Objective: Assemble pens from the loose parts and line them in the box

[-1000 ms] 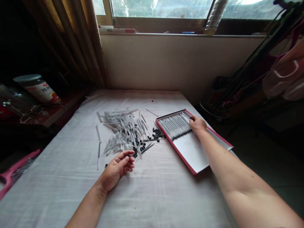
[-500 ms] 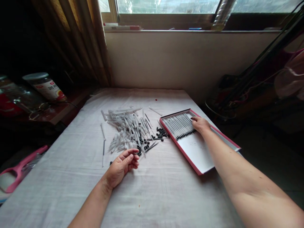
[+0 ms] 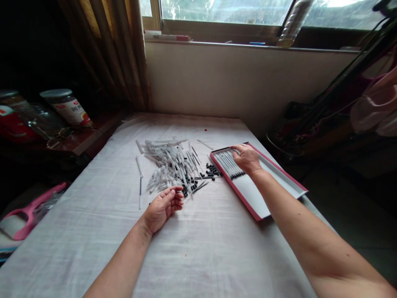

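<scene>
My right hand (image 3: 246, 158) lies palm down over a row of pens (image 3: 228, 162) in a shallow red-rimmed box (image 3: 257, 200), its fingers stretched across their far ends. These pens are pale, lie side by side and have black ends; my hand covers the right part of the row. My left hand (image 3: 164, 207) rests above the cloth, fingers loosely curled and apart, with nothing visible in it. Just beyond it are a heap of clear pen barrels (image 3: 167, 159), small black caps (image 3: 212, 169) and several thin dark refills (image 3: 200, 187).
A white cloth (image 3: 186, 256) covers the table. One barrel with a refill (image 3: 140, 182) lies left of the heap. Pink-handled scissors (image 3: 29, 211) are at the left edge, and a lidded jar (image 3: 70, 108) stands on a side shelf. The window wall (image 3: 198, 78) closes off the back.
My right hand has moved left along the row of pens, from its right end toward its middle. My left hand has barely moved. The camera view has shifted slightly.
</scene>
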`<act>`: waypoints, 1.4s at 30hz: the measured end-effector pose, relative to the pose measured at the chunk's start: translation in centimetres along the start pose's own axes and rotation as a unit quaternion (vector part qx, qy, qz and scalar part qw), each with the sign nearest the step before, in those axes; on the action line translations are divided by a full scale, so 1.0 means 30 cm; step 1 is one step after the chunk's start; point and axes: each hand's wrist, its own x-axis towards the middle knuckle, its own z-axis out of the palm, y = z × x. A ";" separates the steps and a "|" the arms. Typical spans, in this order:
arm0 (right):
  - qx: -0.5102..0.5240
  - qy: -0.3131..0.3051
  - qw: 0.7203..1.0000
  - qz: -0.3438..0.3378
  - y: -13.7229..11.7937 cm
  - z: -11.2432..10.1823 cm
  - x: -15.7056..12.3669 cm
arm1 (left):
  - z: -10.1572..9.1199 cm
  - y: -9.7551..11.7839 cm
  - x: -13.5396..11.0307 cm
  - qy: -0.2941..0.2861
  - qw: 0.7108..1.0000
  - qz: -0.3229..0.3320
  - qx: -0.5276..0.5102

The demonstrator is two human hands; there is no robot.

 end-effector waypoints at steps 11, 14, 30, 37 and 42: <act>0.024 -0.117 0.987 -0.105 -0.471 0.117 -0.112 | -0.004 -0.003 0.005 -0.010 0.999 0.009 -0.029; 0.008 -0.135 0.988 -0.080 -0.506 0.145 -0.115 | -0.002 -0.002 0.004 -0.014 1.000 0.005 -0.028; 0.267 0.058 0.956 0.109 -0.351 0.051 -0.229 | -0.012 -0.024 0.006 -0.011 0.996 0.056 0.067; 0.550 -0.022 0.829 0.102 -0.383 0.050 -0.365 | -0.021 -0.032 -0.017 0.151 0.746 0.462 0.456; 0.585 -0.117 0.800 0.062 -0.458 0.054 -0.374 | -0.015 -0.054 -0.029 0.103 0.651 0.408 0.632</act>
